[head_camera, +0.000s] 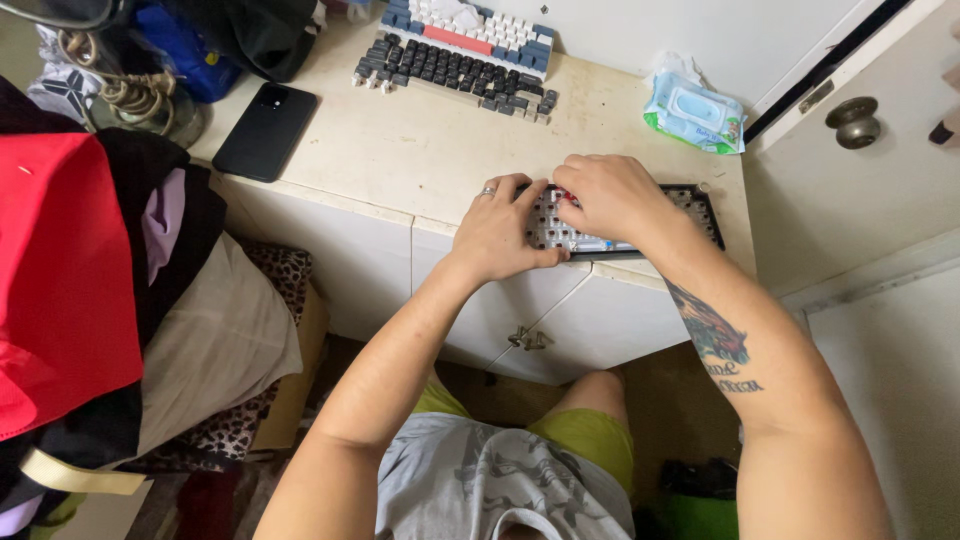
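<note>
Right hand (610, 195) pinches a small red piece (567, 196) over the black-framed bare keyboard plate (640, 225); whether it's a switch or a cap, can't tell. Left hand (500, 230) lies flat on the plate's left end, fingers spread, gripping nothing. Plate sits at the front edge of the worn cream cabinet top (420, 150). Behind the plate: loose dark and white keycaps (455, 60). Right of those, a wet-wipes pack (695, 112); left, a black phone (265, 130).

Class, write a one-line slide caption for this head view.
Both hands, left hand and right hand, work on a bare keyboard frame; loose keycaps lie behind.
</note>
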